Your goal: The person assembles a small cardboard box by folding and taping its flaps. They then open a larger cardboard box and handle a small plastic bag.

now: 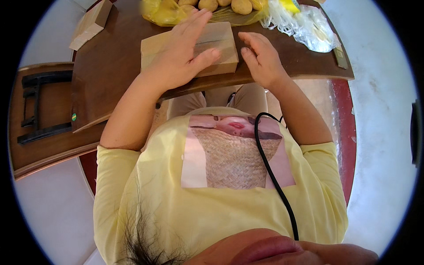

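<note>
A closed brown cardboard box [223, 39] lies near the front edge of the dark wooden table. My left hand [187, 51] is over its left part, fingers stretched out and thumb spread; whether the palm touches the top I cannot tell. Just off the box's right side is my right hand [263, 57], its fingers bent a little, thumb apart and nothing between them. My left hand and wrist hide part of the box's top and left side.
Potatoes [207, 4] sit in a yellow plastic bag [161, 13] beyond the box. Clear and white plastic bags [311, 31] lie at the far right. Another cardboard box [90, 24] stands at the far left. A black cable [271, 170] hangs down my front.
</note>
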A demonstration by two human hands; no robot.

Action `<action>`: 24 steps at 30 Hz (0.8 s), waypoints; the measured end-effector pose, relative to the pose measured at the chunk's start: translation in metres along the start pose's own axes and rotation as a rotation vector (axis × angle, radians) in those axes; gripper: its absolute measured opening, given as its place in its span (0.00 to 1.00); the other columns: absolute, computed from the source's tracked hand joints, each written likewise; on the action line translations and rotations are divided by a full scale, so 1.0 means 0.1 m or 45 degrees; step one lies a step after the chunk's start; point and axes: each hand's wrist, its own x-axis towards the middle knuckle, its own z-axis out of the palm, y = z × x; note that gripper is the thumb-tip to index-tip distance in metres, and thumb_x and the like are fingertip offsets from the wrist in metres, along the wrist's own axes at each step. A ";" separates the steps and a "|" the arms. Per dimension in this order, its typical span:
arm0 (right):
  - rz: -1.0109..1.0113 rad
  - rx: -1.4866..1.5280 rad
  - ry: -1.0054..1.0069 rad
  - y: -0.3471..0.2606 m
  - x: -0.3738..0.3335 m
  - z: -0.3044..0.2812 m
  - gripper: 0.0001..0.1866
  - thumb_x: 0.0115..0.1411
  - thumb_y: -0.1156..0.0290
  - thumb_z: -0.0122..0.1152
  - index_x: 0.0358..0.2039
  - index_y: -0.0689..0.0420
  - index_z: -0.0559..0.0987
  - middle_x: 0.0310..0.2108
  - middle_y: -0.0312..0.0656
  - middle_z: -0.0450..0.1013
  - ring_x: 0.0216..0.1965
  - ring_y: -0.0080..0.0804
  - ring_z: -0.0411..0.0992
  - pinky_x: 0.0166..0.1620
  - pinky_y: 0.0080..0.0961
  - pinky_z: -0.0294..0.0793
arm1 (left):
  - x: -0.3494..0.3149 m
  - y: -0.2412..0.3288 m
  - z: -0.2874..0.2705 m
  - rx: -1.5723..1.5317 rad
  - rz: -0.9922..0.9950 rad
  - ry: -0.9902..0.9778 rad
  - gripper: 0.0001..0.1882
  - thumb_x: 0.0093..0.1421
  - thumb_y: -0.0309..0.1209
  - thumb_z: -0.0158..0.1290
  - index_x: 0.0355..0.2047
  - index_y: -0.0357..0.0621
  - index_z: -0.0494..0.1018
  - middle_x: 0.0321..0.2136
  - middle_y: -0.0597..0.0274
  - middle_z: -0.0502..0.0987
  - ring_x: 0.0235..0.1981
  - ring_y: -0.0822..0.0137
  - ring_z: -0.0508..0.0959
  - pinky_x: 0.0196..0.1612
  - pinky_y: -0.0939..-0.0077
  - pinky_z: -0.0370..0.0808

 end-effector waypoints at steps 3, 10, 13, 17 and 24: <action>-0.348 -0.263 0.023 -0.10 0.08 0.05 0.31 0.61 0.57 0.55 0.58 0.66 0.66 0.59 0.57 0.63 0.62 0.55 0.58 0.64 0.42 0.57 | -0.14 -0.04 -0.01 0.150 -0.009 -0.097 0.48 0.51 0.44 0.64 0.65 0.36 0.53 0.64 0.42 0.56 0.67 0.46 0.54 0.68 0.58 0.53; -0.397 -0.459 -0.300 -0.14 0.20 0.19 0.42 0.58 0.44 0.56 0.60 0.68 0.63 0.64 0.57 0.56 0.68 0.53 0.49 0.68 0.42 0.49 | -0.20 0.10 0.17 0.338 -0.003 -0.250 0.48 0.47 0.42 0.65 0.64 0.37 0.54 0.65 0.46 0.56 0.67 0.49 0.54 0.68 0.59 0.53; -0.380 -0.473 -0.314 -0.18 0.20 0.20 0.41 0.59 0.45 0.56 0.58 0.69 0.65 0.63 0.58 0.57 0.67 0.54 0.51 0.67 0.42 0.51 | -0.24 0.05 0.15 0.353 -0.022 -0.287 0.47 0.48 0.41 0.65 0.64 0.37 0.54 0.65 0.47 0.56 0.67 0.50 0.55 0.68 0.60 0.53; -0.422 -0.454 -0.283 -0.17 0.21 0.20 0.40 0.58 0.45 0.56 0.56 0.70 0.67 0.61 0.60 0.59 0.66 0.55 0.53 0.66 0.42 0.54 | -0.34 -0.04 0.07 0.329 -0.116 -0.280 0.46 0.49 0.42 0.64 0.64 0.40 0.55 0.65 0.48 0.56 0.67 0.50 0.55 0.68 0.60 0.54; -0.403 -0.417 -0.265 -0.22 0.21 0.20 0.38 0.56 0.49 0.60 0.55 0.70 0.68 0.60 0.60 0.60 0.65 0.56 0.54 0.65 0.43 0.55 | -0.60 -0.25 -0.26 0.494 -0.276 -0.191 0.46 0.48 0.48 0.64 0.63 0.41 0.58 0.65 0.47 0.57 0.66 0.47 0.56 0.67 0.54 0.53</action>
